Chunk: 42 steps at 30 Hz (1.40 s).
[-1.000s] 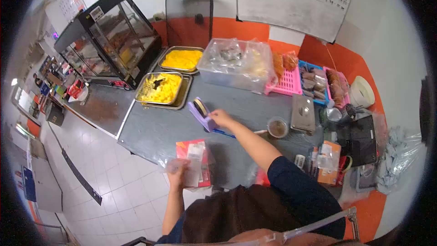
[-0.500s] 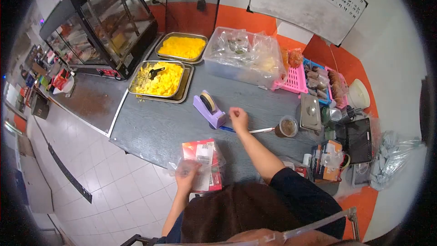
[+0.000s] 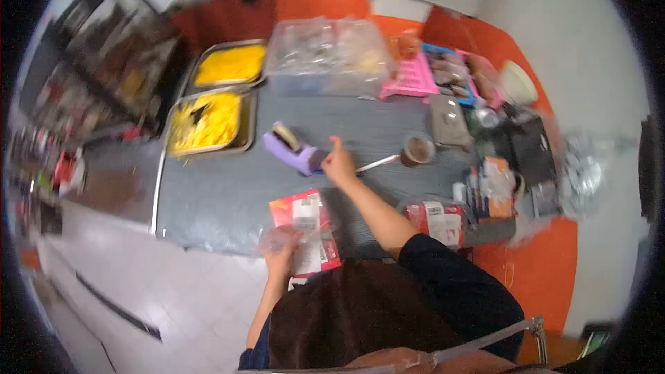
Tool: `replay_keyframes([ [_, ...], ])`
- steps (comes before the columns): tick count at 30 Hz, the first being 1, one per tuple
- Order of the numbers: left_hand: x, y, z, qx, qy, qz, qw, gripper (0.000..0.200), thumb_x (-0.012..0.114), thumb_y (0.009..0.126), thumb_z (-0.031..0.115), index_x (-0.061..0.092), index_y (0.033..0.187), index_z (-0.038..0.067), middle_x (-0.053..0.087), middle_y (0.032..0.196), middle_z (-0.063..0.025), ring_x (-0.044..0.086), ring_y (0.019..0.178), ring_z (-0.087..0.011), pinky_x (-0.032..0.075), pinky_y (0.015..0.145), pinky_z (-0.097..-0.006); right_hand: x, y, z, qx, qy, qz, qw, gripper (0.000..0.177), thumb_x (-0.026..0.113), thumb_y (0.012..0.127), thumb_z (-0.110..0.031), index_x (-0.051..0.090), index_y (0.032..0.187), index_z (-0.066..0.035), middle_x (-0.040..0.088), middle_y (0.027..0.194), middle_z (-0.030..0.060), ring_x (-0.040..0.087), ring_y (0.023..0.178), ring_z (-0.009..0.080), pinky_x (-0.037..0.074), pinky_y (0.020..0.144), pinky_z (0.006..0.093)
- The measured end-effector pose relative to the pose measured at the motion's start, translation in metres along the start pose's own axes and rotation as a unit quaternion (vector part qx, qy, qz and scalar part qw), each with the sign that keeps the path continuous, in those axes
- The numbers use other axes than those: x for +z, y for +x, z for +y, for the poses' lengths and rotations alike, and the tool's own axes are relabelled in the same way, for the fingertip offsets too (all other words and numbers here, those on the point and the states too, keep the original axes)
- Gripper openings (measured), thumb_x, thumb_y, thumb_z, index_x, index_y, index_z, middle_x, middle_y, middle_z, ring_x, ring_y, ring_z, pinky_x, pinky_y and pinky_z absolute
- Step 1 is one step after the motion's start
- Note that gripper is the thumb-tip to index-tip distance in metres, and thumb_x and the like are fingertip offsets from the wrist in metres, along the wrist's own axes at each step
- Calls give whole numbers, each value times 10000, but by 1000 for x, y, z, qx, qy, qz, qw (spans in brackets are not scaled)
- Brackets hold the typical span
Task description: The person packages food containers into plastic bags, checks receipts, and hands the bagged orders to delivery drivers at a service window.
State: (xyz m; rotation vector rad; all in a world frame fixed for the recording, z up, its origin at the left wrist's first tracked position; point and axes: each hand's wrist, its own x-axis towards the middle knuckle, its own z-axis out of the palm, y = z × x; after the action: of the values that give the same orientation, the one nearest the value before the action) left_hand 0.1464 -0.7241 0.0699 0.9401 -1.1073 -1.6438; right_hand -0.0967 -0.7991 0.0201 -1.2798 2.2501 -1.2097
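Observation:
My left hand (image 3: 280,255) is closed on the gathered edge of a clear plastic bag (image 3: 273,239). In or under that bag lies a red package (image 3: 331,251) with white printed labels, at the table's front edge. My right hand (image 3: 338,165) is at the front end of a purple tape dispenser (image 3: 291,154) carrying a roll of tape. One digit points up while the others look curled; blur hides whether tape is between them. A white pen (image 3: 379,164) lies just right of this hand, close to a lidded cup of brown contents (image 3: 417,149).
Two metal trays of yellow food (image 3: 208,123) stand at the left, near a glass display warmer (image 3: 104,62). A plastic tub of bags (image 3: 325,62) and a pink basket (image 3: 413,77) line the back. Another red package (image 3: 436,223) lies by my right arm.
The view has shifted, with blur. My right hand has come up against the dispenser's front end, and one digit now sticks up. My left hand keeps hold of the bag.

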Motion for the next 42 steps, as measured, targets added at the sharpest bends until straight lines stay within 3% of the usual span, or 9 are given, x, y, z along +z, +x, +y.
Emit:
replay_keyframes([
  [6,32,17,11,-50,5,-50,998,276,657,713,122,501,920,26,515,948,-54,480,860,-134,413,725,-292,-145,-58,-43,-25,82,129,988,625,628,673,-85,307,1209,-60,553,850,69,515,838,206,403,766,326],
  [10,112,-11,68,413,255,-23,874,230,602,747,125,503,924,17,484,1020,-96,451,942,-193,363,815,-329,-300,-165,-56,1,78,328,941,554,634,670,-114,368,1155,-96,533,1019,118,523,850,263,384,809,371],
  [14,184,-35,65,518,164,-189,818,227,599,747,122,503,925,17,483,1022,-100,449,945,-199,359,819,-333,-406,-341,-80,50,-110,560,820,554,637,680,-151,413,1180,-71,293,1301,186,399,1091,262,372,859,363],
  [15,207,-43,54,529,150,-233,802,227,598,747,121,503,925,17,482,1022,-101,449,946,-200,359,820,-334,-418,-380,-78,105,-314,585,741,584,611,702,-49,345,1221,-63,383,1243,128,492,904,172,399,801,296],
  [17,240,-75,48,535,118,-316,775,225,596,747,120,504,925,17,482,1023,-103,448,948,-203,357,821,-335,-431,-470,-99,108,-260,698,659,793,604,701,-16,109,1317,-93,472,1141,136,505,801,152,417,741,281],
  [24,317,-194,4,525,62,-504,683,221,590,747,114,504,926,16,479,1027,-110,445,954,-212,350,828,-341,-420,-746,-118,118,-299,887,333,752,539,727,66,107,1315,-115,452,1095,158,503,665,83,420,629,208],
  [37,372,-345,-29,530,78,-608,586,214,578,746,103,505,928,16,475,1034,-123,439,965,-230,339,839,-352,-476,-976,-86,110,-299,934,161,772,576,715,2,88,1309,-71,403,1105,173,518,648,114,422,587,225],
  [39,377,-358,-30,533,76,-614,577,213,577,746,102,505,928,16,474,1035,-125,438,967,-233,337,841,-354,-494,-1022,-87,-6,-317,943,105,835,616,688,-20,60,1309,-75,354,1144,197,538,675,152,435,617,270],
  [42,382,-377,-33,537,70,-620,567,211,574,746,99,506,928,16,473,1037,-128,436,969,-237,334,844,-356,-509,-1082,-91,57,-286,956,-24,870,651,655,12,63,1293,-50,337,1092,175,530,786,211,464,643,283],
])
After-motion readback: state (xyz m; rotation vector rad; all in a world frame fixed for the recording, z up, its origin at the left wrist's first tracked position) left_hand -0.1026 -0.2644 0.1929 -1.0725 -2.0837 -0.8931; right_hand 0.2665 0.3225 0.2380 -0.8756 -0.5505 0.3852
